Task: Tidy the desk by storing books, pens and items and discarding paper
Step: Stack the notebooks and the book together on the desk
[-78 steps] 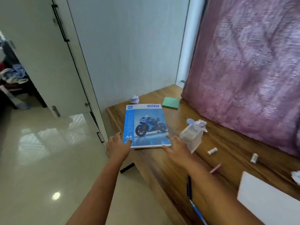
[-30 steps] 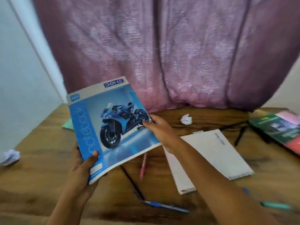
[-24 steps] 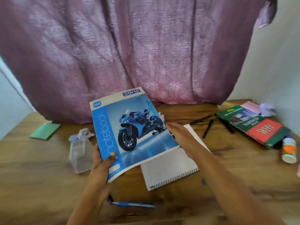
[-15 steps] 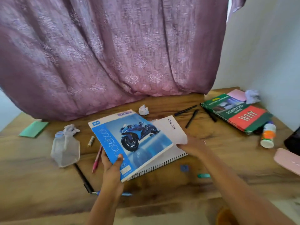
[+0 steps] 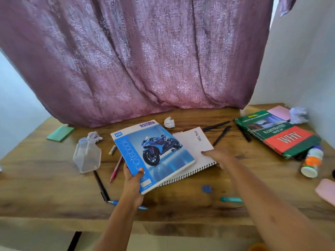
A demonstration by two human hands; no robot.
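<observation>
A blue motorcycle notebook [image 5: 152, 153] lies across a white spiral pad [image 5: 196, 151] in the middle of the wooden desk [image 5: 45, 178]. My left hand [image 5: 133, 180] grips the blue notebook's near corner, thumb on the cover. My right hand [image 5: 220, 157] holds the spiral pad's right edge, fingers on top. Black pens [image 5: 222, 135], a pink pen [image 5: 116, 169] and a blue pen [image 5: 126, 204] lie loose. Crumpled paper balls sit at the back [image 5: 169, 122] and far right [image 5: 298, 115].
A green and red book [image 5: 279, 133] lies at right with a pink pad [image 5: 278, 112] behind it and a small bottle [image 5: 311, 163] beside it. A clear plastic container [image 5: 87, 156] and a green pad [image 5: 60, 133] are at left. A purple curtain [image 5: 145, 60] hangs behind.
I carried the blue notebook from the desk's left end to the middle and lowered it onto the spiral pad. My right hand left the notebook and took the pad's edge.
</observation>
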